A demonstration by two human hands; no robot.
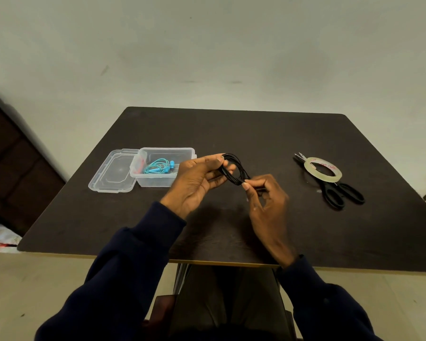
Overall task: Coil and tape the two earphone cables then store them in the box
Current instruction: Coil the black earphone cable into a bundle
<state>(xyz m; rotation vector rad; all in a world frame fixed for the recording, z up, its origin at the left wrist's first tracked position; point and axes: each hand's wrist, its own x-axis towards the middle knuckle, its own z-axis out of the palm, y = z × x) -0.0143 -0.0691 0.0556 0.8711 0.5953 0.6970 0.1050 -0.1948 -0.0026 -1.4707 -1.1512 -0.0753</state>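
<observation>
Head view: the black earphone coil [234, 168] is gripped in the curled fingers of the left hand [197, 179] and pinched by the fingertips of the right hand [266, 200]. No tape can be made out on it, so loops could get sprung if either grip is loosened. The box [158, 181] is left of the fingers.

A pale grey-green wall [207, 45] with a few faint scuff marks fills the upper half of the frame. Below it, a dark brown table [268, 134] with rounded far corners and a pale front edge spans the middle. A dark wooden cabinet [12, 163] stands at the left edge, casting a soft shadow on the wall. Beige floor [35, 279] shows lower left and lower right, and a patterned cloth [0, 238] lies at the far left.
</observation>
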